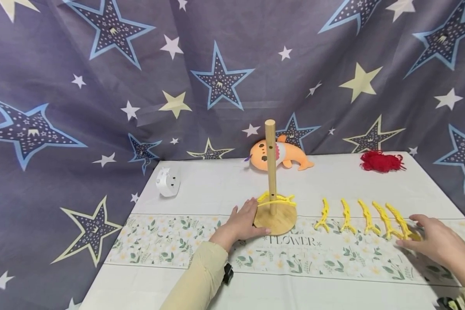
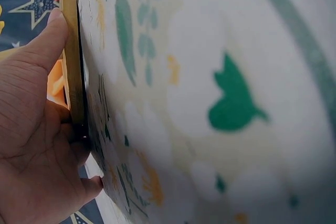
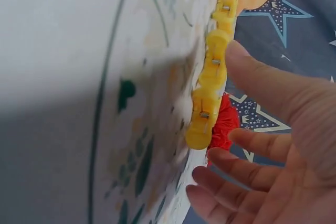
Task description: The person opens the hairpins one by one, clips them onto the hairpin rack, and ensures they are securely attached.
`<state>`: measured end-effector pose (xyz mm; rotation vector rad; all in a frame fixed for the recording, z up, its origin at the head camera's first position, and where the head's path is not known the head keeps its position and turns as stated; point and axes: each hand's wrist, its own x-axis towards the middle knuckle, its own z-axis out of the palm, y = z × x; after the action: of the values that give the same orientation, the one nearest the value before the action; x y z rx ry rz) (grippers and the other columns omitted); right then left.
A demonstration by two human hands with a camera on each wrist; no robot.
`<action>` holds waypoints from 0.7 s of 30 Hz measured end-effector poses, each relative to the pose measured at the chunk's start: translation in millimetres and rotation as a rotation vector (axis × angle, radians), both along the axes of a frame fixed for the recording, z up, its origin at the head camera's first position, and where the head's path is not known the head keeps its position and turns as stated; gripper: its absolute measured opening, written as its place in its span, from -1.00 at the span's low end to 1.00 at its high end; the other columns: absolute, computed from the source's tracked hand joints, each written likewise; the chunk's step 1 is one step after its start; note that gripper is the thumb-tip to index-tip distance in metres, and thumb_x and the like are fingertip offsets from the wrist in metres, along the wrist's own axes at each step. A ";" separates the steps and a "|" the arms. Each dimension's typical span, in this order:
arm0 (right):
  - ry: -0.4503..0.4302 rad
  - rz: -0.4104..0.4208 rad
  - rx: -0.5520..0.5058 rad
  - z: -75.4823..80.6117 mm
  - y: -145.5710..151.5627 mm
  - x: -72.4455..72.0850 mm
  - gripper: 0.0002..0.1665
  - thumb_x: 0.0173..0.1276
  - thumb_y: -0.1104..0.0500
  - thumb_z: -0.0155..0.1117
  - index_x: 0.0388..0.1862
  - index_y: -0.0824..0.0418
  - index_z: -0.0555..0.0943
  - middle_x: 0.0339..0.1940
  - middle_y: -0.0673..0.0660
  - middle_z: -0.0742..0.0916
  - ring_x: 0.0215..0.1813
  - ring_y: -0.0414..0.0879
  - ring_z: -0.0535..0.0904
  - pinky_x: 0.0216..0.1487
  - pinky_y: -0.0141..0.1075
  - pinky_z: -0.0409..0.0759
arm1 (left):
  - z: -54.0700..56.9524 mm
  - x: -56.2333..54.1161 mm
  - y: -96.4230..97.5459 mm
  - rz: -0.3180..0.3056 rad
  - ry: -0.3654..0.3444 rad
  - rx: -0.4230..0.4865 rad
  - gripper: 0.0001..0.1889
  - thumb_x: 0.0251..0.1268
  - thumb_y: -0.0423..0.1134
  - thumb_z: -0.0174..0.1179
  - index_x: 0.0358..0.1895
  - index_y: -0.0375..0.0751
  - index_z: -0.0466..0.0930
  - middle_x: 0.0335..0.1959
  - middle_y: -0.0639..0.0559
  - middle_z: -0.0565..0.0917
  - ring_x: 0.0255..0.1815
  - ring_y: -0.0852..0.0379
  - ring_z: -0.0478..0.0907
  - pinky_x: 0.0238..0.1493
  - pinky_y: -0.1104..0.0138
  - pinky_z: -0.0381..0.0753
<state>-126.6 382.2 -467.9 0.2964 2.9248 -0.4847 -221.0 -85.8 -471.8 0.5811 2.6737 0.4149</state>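
Observation:
A wooden stand has an upright post [image 1: 271, 168] on a round base [image 1: 279, 224]. My left hand [image 1: 242, 224] holds the base's left edge, thumb along its front; in the left wrist view the thumb touches the rim [image 2: 72, 61]. Around the foot of the post sits a yellow branch-like piece [image 1: 284, 200]. Several similar yellow plastic pieces, forked at the near end, lie in a row to the right. Beside the rightmost yellow piece [image 1: 399, 219] is my right hand [image 1: 438, 241], thumb and fingers spread apart. The right wrist view shows small metal parts in the yellow pieces [image 3: 212, 64].
An orange plush toy [image 1: 290, 155] lies behind the stand. Red yarn-like strands [image 1: 381, 161] lie at the back right, and a white device with dark holes [image 1: 168, 181] stands at the back left. A starry cloth [image 1: 232, 125] hangs behind the table.

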 end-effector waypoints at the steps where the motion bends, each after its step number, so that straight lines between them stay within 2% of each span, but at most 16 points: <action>1: -0.031 -0.008 -0.007 -1.3 0.6 -0.8 0.31 -0.20 -0.29 0.61 0.08 0.75 0.26 -0.13 0.65 0.47 -0.07 0.49 0.42 -0.10 0.28 0.48 | 0.3 0.1 0.2 0.000 -0.001 0.000 0.10 0.19 0.41 0.12 0.58 -0.20 -0.15 0.60 -0.04 -0.12 0.59 0.06 -0.22 0.52 -0.02 -0.23; 6: -0.083 -0.020 -0.022 -8.1 4.1 -4.1 0.24 -0.21 -0.26 0.63 -0.02 0.75 0.30 -0.27 0.56 0.54 -0.20 0.35 0.50 -0.19 0.18 0.52 | 0.8 0.2 0.3 0.005 -0.005 0.002 0.10 0.18 0.41 0.12 0.58 -0.19 -0.14 0.60 -0.03 -0.12 0.59 0.07 -0.22 0.52 -0.02 -0.23; 14: -0.126 -0.043 -0.031 -10.8 6.2 -10.4 -0.06 -0.14 -0.14 0.64 -0.22 0.64 0.43 -0.33 0.46 0.57 -0.26 0.26 0.53 -0.23 0.10 0.53 | -0.4 0.5 -0.4 0.005 0.010 -0.001 0.11 0.17 0.42 0.12 0.58 -0.19 -0.14 0.60 -0.03 -0.11 0.59 0.08 -0.21 0.52 -0.02 -0.22; 21: -0.122 -0.027 -0.021 -7.6 2.2 -7.3 -0.30 -0.02 -0.06 0.60 -0.37 0.52 0.46 -0.48 0.27 0.50 -0.37 0.09 0.42 -0.34 -0.06 0.44 | 0.0 0.6 -0.2 0.010 0.005 0.000 0.12 0.16 0.42 0.13 0.58 -0.19 -0.15 0.60 -0.02 -0.12 0.59 0.07 -0.22 0.52 -0.02 -0.23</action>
<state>-133.9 384.4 -475.6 0.3503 2.7988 -0.4828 -220.4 -86.0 -471.8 0.5704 2.6825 0.4170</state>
